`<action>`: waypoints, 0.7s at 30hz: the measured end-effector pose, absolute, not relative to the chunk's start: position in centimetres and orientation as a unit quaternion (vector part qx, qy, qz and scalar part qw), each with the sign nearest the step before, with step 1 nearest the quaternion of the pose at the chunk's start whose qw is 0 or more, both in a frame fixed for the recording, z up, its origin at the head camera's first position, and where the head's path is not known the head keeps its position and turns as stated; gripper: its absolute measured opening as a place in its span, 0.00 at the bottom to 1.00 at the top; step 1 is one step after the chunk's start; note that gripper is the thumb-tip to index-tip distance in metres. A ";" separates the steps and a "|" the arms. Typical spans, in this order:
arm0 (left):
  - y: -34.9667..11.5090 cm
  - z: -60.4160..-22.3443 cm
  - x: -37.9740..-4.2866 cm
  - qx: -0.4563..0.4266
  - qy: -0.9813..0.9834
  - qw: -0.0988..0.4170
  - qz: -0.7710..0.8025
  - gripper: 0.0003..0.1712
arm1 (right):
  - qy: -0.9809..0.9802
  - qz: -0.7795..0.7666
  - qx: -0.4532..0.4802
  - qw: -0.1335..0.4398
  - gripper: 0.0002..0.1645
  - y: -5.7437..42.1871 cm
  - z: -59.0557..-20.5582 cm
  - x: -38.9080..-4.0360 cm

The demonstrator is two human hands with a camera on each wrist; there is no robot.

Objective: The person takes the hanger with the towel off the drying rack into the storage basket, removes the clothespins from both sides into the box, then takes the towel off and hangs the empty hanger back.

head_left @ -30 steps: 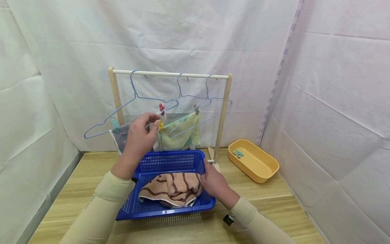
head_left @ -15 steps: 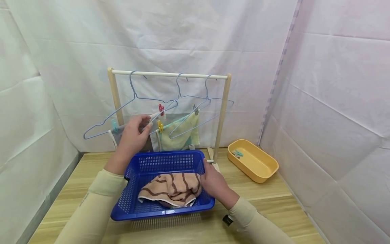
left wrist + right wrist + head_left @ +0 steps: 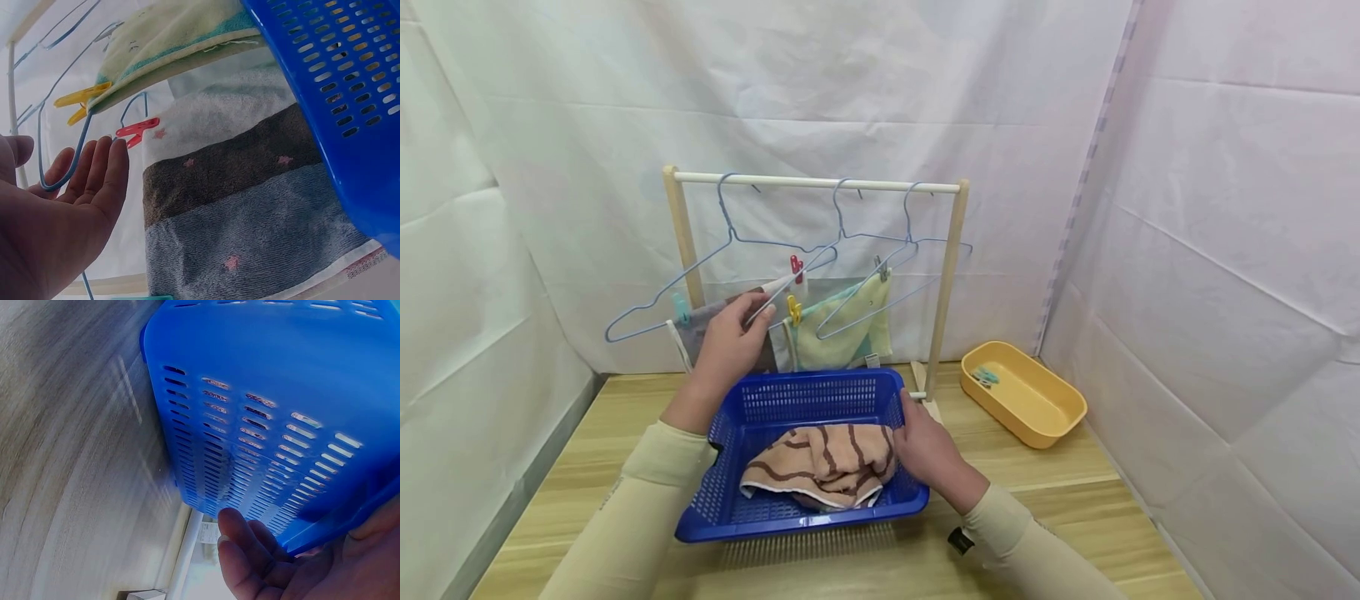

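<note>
My left hand (image 3: pixel 730 335) is raised at the left end of the middle blue wire hanger (image 3: pixel 867 236). In the left wrist view the hanger's end loop lies in front of the nearly straight fingers (image 3: pixel 111 178), with the thumb held apart. Behind that hand hangs a grey, brown and white towel (image 3: pixel 206 194), held by a red clothespin (image 3: pixel 137 129). A yellow clothespin (image 3: pixel 794 310) and a grey one hold a pale yellow-green cloth (image 3: pixel 842 329). My right hand (image 3: pixel 931 446) grips the right rim of a blue plastic basket (image 3: pixel 805 522), where a brown-striped towel (image 3: pixel 827 462) lies crumpled.
A wooden rack (image 3: pixel 951 283) with a white rod (image 3: pixel 790 181) carries several blue hangers behind the basket. To its right sits a yellow tray (image 3: pixel 1037 404) with a few clothespins (image 3: pixel 985 377) in it. White fabric walls (image 3: pixel 1225 250) enclose the wooden table (image 3: pixel 1052 508).
My left hand has moved left and slightly down, away from the yellow clothespin to the middle hanger's end. My right hand has kept its grip on the basket, which has barely shifted.
</note>
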State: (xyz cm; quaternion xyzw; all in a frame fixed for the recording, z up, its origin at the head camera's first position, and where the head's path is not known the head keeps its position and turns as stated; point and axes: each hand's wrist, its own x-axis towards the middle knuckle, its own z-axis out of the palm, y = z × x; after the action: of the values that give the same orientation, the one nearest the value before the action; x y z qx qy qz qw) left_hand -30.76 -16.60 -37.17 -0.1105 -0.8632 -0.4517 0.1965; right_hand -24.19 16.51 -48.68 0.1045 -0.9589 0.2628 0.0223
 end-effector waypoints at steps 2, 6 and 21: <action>-16.6 -37.2 -30.6 -0.106 -0.862 0.194 -0.456 0.28 | -0.959 0.262 0.103 0.021 0.42 16.5 -48.7 -24.2; -16.5 -37.2 -30.4 -0.102 -0.855 0.194 -0.471 0.28 | -0.959 0.265 0.100 0.021 0.42 16.6 -48.7 -24.3; -16.4 -37.6 -30.6 -0.116 -0.823 0.173 -0.528 0.27 | -0.957 0.273 0.098 0.019 0.41 16.5 -48.7 -24.2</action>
State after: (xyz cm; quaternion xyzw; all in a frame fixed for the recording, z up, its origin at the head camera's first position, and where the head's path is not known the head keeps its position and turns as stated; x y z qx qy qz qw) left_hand -30.65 -16.39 -37.62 -0.1157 -0.8232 -0.5283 0.1728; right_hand -24.16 16.53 -48.71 0.0977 -0.9570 0.2725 0.0190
